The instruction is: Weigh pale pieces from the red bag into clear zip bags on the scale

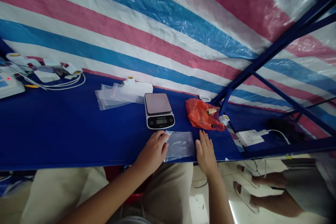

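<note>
A clear plastic bag point(180, 145) lies flat near the front edge of the blue table, between my two hands. My left hand point(154, 149) is at its left edge, the fingers curled and the thumb close to them, closed on that edge. To the right of the bag, my right hand point(206, 152) rests on the table with fingers stretched out, holding nothing. Just beyond the bag stands a digital kitchen scale point(159, 108), its platform bare; the display reading is too small to make out. A crumpled red plastic bag point(201, 113) sits beyond my right hand.
More clear bags point(111, 96) lie left of the scale, beside a white box point(143, 88). White plugs and cables point(68, 84) are at far left. A blue metal frame point(252, 68) rises on the right, near a white power strip point(250, 137). Another person's legs point(275, 192) show at lower right.
</note>
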Action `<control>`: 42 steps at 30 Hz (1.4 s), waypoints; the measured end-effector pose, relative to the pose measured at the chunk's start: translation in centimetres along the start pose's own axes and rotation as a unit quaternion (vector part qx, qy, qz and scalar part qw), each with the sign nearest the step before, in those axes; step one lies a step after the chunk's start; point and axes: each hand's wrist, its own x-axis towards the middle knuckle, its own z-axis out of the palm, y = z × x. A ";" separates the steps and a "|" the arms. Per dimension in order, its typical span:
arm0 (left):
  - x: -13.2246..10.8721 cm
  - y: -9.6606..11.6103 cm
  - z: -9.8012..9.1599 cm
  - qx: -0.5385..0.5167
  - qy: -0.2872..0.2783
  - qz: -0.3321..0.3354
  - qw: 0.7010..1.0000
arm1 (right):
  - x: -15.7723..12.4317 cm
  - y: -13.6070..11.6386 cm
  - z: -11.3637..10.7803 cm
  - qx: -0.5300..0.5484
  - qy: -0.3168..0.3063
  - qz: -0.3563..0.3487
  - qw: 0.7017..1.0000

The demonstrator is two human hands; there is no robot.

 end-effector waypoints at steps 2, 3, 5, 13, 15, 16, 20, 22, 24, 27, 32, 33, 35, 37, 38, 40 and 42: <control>0.0 0.0 -0.2 -0.027 0.002 -0.004 1.000 | 0.1 1.2 -0.6 0.094 0.027 0.069 0.993; 0.1 0.0 -0.4 -0.045 0.001 -0.009 0.999 | 0.1 1.4 -0.8 0.143 0.041 0.097 0.984; 0.3 0.1 -0.8 -0.087 -0.003 -0.032 0.996 | -0.1 0.9 -1.0 0.228 0.058 0.127 0.964; 2.4 1.2 -2.5 -0.284 0.041 -0.139 0.948 | -0.3 -3.2 -0.8 0.487 0.016 0.171 0.856; 3.0 1.5 -3.4 -0.306 0.043 -0.132 0.942 | -0.1 -3.8 -1.2 0.509 0.048 0.156 0.845; 3.3 1.6 -3.8 -0.316 0.043 -0.123 0.940 | 0.1 -4.1 -1.3 0.507 0.067 0.144 0.847; 3.3 1.2 -4.4 -0.332 0.031 -0.066 0.940 | 0.5 -4.7 -1.3 0.470 0.093 0.105 0.871; 2.8 0.6 -3.8 -0.314 0.019 -0.051 0.948 | 0.5 -4.7 -0.7 0.466 0.077 0.094 0.876; 2.2 0.0 -2.9 -0.291 0.017 -0.052 0.955 | 0.4 -4.5 -0.1 0.462 0.060 0.090 0.880; 1.8 -0.5 -1.8 -0.270 0.032 -0.065 0.960 | 0.5 -4.6 0.4 0.456 0.053 0.083 0.884; 2.2 -0.5 -1.9 -0.273 0.044 -0.113 0.954 | 0.9 -5.3 0.3 0.466 0.071 0.091 0.877; 2.2 -0.5 -2.0 -0.283 0.035 -0.129 0.950 | 1.0 -5.3 0.3 0.469 0.072 0.099 0.875; 2.2 -0.6 -2.4 -0.305 0.021 -0.155 0.940 | 1.2 -4.9 0.4 0.469 0.072 0.119 0.872; 2.0 -0.6 -2.5 -0.313 0.017 -0.169 0.934 | 1.5 -4.1 0.3 0.440 0.083 0.147 0.882; 1.9 -0.5 -2.5 -0.308 0.015 -0.173 0.935 | 1.6 -3.6 0.2 0.403 0.093 0.154 0.897; 1.8 -0.2 -2.2 -0.281 0.011 -0.174 0.944 | 1.6 -2.9 -0.3 0.289 0.130 0.141 0.938; 1.8 0.4 -1.6 -0.238 -0.001 -0.167 0.957 | 1.3 -3.0 -0.9 0.158 0.207 0.103 0.960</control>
